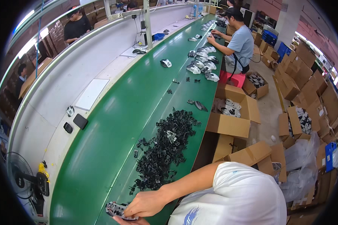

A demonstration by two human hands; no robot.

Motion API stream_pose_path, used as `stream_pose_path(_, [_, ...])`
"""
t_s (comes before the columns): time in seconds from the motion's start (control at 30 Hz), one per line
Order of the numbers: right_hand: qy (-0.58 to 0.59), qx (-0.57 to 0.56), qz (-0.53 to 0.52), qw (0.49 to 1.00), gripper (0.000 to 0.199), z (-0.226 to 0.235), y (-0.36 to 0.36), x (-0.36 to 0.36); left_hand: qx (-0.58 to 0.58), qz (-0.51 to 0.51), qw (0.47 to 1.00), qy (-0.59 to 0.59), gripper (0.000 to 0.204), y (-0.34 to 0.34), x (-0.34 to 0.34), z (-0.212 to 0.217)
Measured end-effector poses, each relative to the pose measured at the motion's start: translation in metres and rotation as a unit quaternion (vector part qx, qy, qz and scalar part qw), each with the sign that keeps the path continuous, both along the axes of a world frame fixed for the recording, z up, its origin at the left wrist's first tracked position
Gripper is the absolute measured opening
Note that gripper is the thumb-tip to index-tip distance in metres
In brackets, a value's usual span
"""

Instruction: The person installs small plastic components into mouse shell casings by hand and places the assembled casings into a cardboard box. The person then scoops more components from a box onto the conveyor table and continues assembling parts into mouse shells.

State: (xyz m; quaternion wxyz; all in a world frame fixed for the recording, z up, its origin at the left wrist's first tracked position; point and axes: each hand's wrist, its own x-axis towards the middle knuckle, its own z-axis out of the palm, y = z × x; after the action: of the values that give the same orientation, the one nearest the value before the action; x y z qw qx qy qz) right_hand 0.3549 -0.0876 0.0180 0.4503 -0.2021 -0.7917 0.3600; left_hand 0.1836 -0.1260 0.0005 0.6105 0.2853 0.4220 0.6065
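At the lower edge my left hand [129, 221] is closed around a white and black mouse shell [115, 208], holding it from beneath with its inner side up. Over the shell is my right hand [145, 204], its fingers bent and pressed together at the inside. Whatever those fingertips pinch, if anything, is hidden. Just beyond my right hand spreads a large heap of small black plastic parts [159, 161] on the green conveyor belt [101, 138]. A paler part [171, 136] lies on top of the heap.
Farther up the belt sits a cluster of white and black mouse shells [201, 62], beside a seated co-worker [241, 43]. Open cardboard boxes [229, 125] stand along the belt's right side. On the left ledge are a dark block [80, 121] and a fan [22, 178].
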Motion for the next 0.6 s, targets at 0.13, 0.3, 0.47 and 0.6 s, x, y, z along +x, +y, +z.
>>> stream_pose_path(0.13, [-0.052, -0.016, 0.024, 0.998, 0.024, -0.009, -0.001, -0.009, 0.043, 0.017, 0.987, 0.151, 0.07, 0.0, -0.004, -0.003])
stream_pose_path(0.3, [-0.048, -0.063, 0.055, 0.995, 0.029, -0.024, -0.016, -0.022, 0.041, 0.039, 0.982, 0.182, 0.068, -0.021, 0.002, 0.016])
stream_pose_path(0.47, [0.131, -0.083, 0.07, 0.985, 0.031, -0.009, -0.011, -0.043, 0.026, 0.119, 0.981, 0.15, 0.067, -0.026, -0.029, 0.025])
stream_pose_path(0.6, [-0.01, -0.061, 0.06, 0.996, 0.035, -0.005, 0.01, -0.014, 0.054, 0.211, 0.966, 0.138, 0.064, -0.036, -0.092, 0.042])
